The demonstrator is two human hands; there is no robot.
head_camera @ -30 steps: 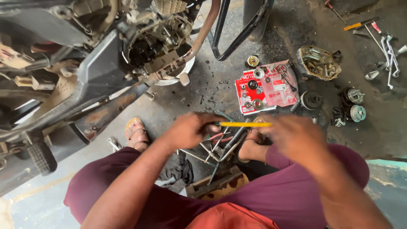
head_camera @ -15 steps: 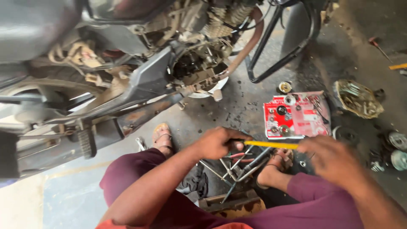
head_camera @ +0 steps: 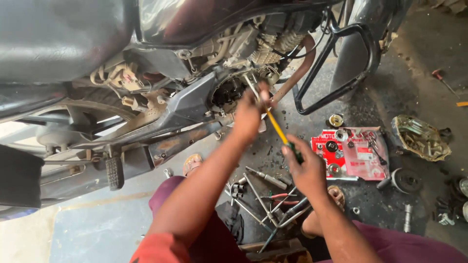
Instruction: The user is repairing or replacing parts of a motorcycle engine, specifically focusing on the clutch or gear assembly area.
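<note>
Both hands have risen from the lap toward the motorcycle engine (head_camera: 234, 92). Right hand (head_camera: 304, 168) wraps the screwdriver (head_camera: 279, 129) handle — its yellow shaft slants far-left, tip at the left hand (head_camera: 249, 114), whose fingers pinch it.

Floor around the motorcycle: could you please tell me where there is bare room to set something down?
Bare concrete floor lies at the lower left, bordered by the footpeg and the person's knee. Crowded spots: the loose tools between the feet, the red parts tray, and scattered parts along the right edge.

Flat red-and-pink package (head_camera: 358, 156) lies on the floor (head_camera: 414, 87).
</note>
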